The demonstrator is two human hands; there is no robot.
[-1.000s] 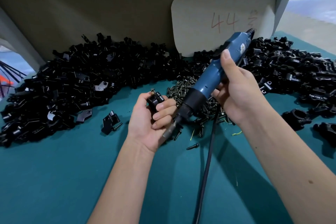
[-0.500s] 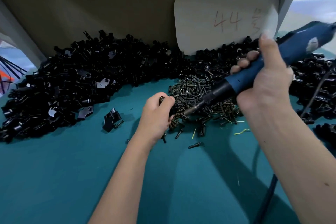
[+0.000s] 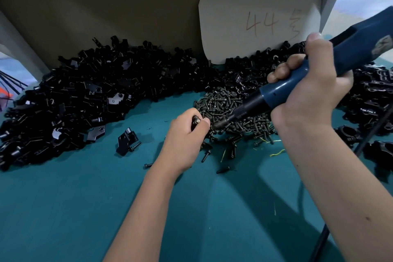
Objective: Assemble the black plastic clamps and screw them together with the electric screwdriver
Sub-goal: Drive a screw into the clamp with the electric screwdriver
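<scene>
Left hand (image 3: 182, 136) pinches a small black clamp (image 3: 195, 122) at the screw pile (image 3: 234, 117) edge; it looks light and rigid, best held by its sides. Right hand (image 3: 308, 93) is wrapped round the electric screwdriver (image 3: 297, 83), tip at the pile.

Two bare forearms — no sleeves, gloves or jewellery — left hand (image 3: 184, 134), right hand (image 3: 308, 89).
</scene>
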